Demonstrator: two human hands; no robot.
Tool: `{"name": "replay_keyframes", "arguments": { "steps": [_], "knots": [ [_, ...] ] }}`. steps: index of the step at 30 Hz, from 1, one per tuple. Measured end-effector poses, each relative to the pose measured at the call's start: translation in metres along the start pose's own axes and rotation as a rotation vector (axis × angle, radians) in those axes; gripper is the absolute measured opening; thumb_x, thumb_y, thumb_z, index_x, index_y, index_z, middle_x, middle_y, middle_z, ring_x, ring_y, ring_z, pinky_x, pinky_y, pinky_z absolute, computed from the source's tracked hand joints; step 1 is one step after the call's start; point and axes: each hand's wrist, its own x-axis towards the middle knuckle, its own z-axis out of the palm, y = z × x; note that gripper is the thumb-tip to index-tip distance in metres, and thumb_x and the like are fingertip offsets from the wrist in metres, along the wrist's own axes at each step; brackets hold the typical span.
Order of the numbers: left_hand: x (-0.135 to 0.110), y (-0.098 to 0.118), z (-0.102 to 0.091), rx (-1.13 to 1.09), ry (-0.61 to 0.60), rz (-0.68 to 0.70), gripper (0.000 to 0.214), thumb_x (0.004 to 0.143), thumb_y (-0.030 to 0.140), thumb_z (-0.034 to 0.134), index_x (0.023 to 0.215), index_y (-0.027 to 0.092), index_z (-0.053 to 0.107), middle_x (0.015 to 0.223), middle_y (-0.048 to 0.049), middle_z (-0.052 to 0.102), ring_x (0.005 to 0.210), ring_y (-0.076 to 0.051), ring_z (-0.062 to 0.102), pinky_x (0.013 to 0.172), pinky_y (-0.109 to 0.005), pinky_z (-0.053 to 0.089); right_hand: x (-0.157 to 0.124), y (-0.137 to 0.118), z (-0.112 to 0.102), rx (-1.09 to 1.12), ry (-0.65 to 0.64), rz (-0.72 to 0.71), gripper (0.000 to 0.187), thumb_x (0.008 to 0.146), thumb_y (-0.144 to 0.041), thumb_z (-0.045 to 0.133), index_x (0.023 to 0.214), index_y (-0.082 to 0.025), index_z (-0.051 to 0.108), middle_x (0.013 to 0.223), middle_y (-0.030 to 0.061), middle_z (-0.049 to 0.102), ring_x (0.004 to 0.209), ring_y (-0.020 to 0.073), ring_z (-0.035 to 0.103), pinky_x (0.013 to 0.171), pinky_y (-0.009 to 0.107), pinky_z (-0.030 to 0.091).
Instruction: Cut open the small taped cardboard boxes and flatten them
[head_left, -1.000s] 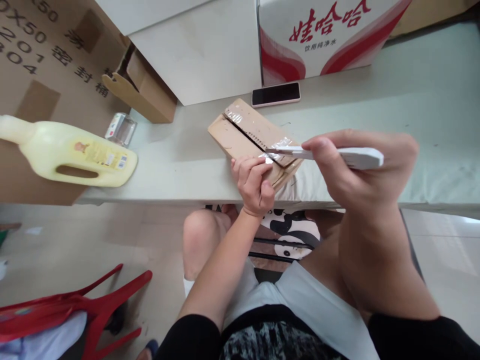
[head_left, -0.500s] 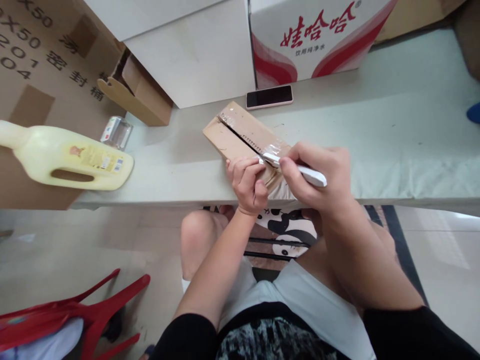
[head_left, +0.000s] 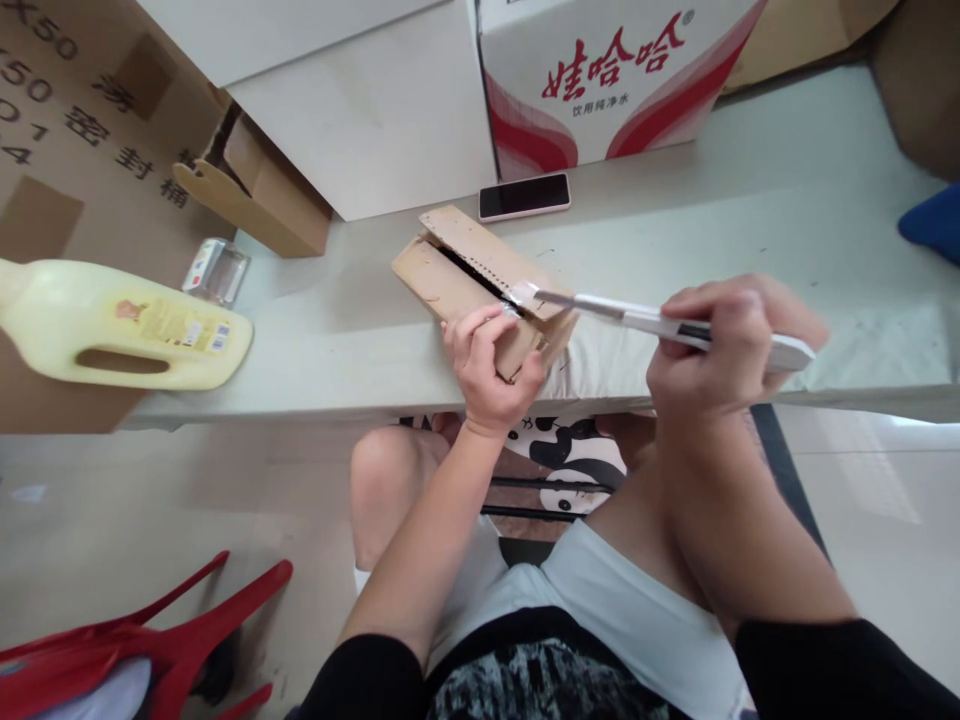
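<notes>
A small brown cardboard box (head_left: 457,285) lies at a slant on the covered table, its top seam parted in a dark gap with torn tape along it. My left hand (head_left: 487,365) grips the near end of the box, fingers on top and thumb at the end. In my right hand (head_left: 739,345) is a white utility knife (head_left: 645,318), held by its handle. Its long grey blade points left, with the tip at a bit of clear tape near the seam; whether it touches the box I cannot tell.
Behind the box lies a phone (head_left: 524,197), with a red-and-white carton (head_left: 615,90) and a white box (head_left: 375,140) behind it. To the left are an open cardboard box (head_left: 277,190), a clear container (head_left: 217,270) and a yellow jug (head_left: 127,325). A blue object (head_left: 934,225) shows far right.
My right hand has drawn the knife back to the right, and more of the blade shows. The gap along the box's seam is wider, with one flap raised. The view has shifted slightly.
</notes>
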Motion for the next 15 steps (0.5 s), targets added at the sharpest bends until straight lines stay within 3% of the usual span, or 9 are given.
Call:
{"name": "replay_keyframes", "arguments": {
  "steps": [1,3,7,11,15],
  "knots": [
    [0.000,0.001,-0.001,0.014,-0.026,-0.004,0.034,0.089,0.046,0.060,0.113,0.023,0.058,0.118,-0.0109,0.062,0.116,-0.026,0.059,0.106,-0.047,0.046,-0.002,0.008,0.001,0.015,0.044,-0.003,0.040,0.099,-0.041,0.048,0.068,-0.022,0.065,0.050,-0.0029,0.049,0.041,0.0107,0.047,0.043,0.028,0.032],
    [0.001,0.002,-0.004,0.022,-0.066,-0.035,0.046,0.085,0.046,0.067,0.122,0.023,0.054,0.129,-0.0130,0.057,0.125,-0.029,0.056,0.110,-0.049,0.043,-0.004,0.025,0.002,-0.016,0.010,0.027,0.043,0.101,-0.052,0.043,0.082,-0.022,0.068,0.056,-0.0019,0.056,0.045,0.0123,0.054,0.043,0.027,0.036],
    [0.004,0.001,-0.012,-0.040,-0.076,-0.134,0.059,0.082,0.046,0.073,0.129,0.023,0.046,0.139,-0.0144,0.051,0.137,-0.030,0.049,0.117,-0.052,0.037,-0.005,0.049,0.002,-0.312,-0.342,0.164,0.039,0.096,-0.052,0.051,0.113,-0.021,0.068,0.095,0.0080,0.075,0.077,0.0202,0.070,0.064,0.034,0.055],
    [0.006,-0.011,-0.022,-0.108,-0.035,-0.235,0.064,0.082,0.057,0.071,0.131,0.024,0.046,0.143,-0.0141,0.050,0.142,-0.029,0.047,0.118,-0.048,0.041,-0.006,0.064,0.009,-0.580,-0.642,0.308,0.050,0.089,-0.042,0.061,0.133,-0.019,0.063,0.124,0.0161,0.069,0.103,0.0317,0.067,0.087,0.049,0.055],
    [-0.001,-0.032,-0.041,-0.095,0.163,-0.344,0.055,0.089,0.063,0.058,0.124,0.020,0.055,0.135,-0.0141,0.059,0.133,-0.028,0.056,0.113,-0.044,0.046,-0.012,0.078,0.021,-0.718,-0.826,0.475,0.062,0.087,-0.042,0.063,0.139,-0.010,0.059,0.135,0.0245,0.059,0.117,0.0397,0.061,0.098,0.055,0.049]
  ]
}}
